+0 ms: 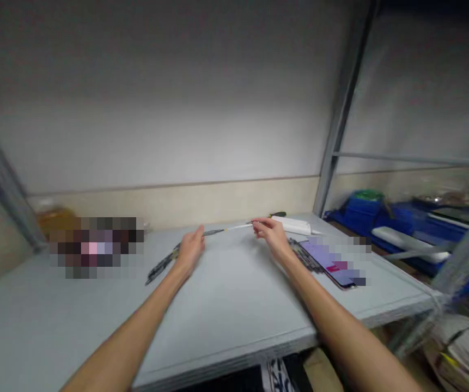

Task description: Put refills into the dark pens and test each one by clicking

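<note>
I see 2 hands on 1 thin rod (221, 231) | its long axis runs left-right across the far table (226, 305) | left hand (190, 251) closes around the dark left end | right hand (272, 233) pinches the pale right tip | white tube (293, 225) just right of it.

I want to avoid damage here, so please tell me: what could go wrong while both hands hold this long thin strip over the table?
1. The left hand and right hand hold the thin strip near its two ends; pulling apart might bend or tear it.
2. The white tube lies close behind the right hand, so a small movement could knock it.
3. The flat panel lies beside the right forearm near the table edge; the arm may push it.
</note>
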Motion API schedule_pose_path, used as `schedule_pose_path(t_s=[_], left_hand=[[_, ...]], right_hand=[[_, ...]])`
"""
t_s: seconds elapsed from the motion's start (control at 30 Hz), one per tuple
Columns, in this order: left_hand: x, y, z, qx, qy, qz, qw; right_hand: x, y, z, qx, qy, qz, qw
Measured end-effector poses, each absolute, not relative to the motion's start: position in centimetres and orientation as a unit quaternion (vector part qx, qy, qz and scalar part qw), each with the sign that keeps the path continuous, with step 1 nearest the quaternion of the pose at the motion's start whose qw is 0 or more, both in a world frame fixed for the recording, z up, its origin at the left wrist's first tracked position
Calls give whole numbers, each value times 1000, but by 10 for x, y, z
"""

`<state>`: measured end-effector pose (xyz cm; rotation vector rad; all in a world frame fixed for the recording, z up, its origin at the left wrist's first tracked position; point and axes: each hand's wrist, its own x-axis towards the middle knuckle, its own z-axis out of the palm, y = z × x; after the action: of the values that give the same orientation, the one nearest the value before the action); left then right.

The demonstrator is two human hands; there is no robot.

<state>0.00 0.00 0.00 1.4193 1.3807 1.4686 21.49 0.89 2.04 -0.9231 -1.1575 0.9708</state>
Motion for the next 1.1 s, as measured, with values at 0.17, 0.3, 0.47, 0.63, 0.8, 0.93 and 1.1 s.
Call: schedule_pose_path(t_s=[0.17, 0.3, 0.47, 0.63, 0.8, 0.93, 1.1], left_hand=[[-1, -1, 1, 536, 528, 563, 342], [-2, 0, -1, 544, 521, 564, 339], [-2, 2, -4, 542, 523, 567, 334], [-2, 1, -3, 539, 528, 566, 333], [-2, 0, -1, 536, 527, 567, 335], [-2, 1, -2, 539, 527, 566, 333], [2, -1, -3, 552, 525, 551, 340]], right_hand=[[214, 6, 18, -403, -511, 424, 629], [214, 8, 18, -399, -520, 416, 630], [215, 9, 17, -401, -530, 405, 628], [215, 9, 16, -404, -534, 398, 627], [214, 9, 16, -399, -534, 401, 629], [214, 10, 15, -399, -542, 397, 624], [214, 10, 14, -394, -551, 409, 611]])
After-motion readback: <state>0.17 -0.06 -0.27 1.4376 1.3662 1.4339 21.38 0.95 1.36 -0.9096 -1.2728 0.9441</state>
